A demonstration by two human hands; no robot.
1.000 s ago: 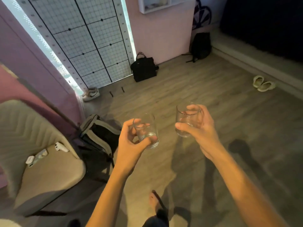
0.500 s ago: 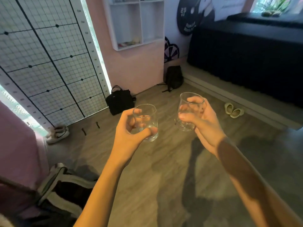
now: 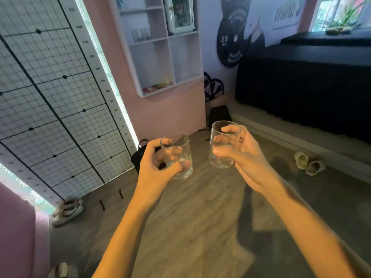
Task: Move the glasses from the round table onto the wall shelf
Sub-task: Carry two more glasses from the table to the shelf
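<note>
The left hand (image 3: 154, 167) grips one glass (image 3: 176, 157), fingers and thumb curled round its wall. The right hand (image 3: 244, 157) wraps a second glass (image 3: 222, 145) the same way. Both are carried in the air above the floor (image 3: 190, 217), short of the shelf (image 3: 160, 47). Each looks rigid, smooth, breakable and fairly light, so a mid-wall hold suits. Both stand near upright, mouths up, axes vertical, tilted slightly.
</note>
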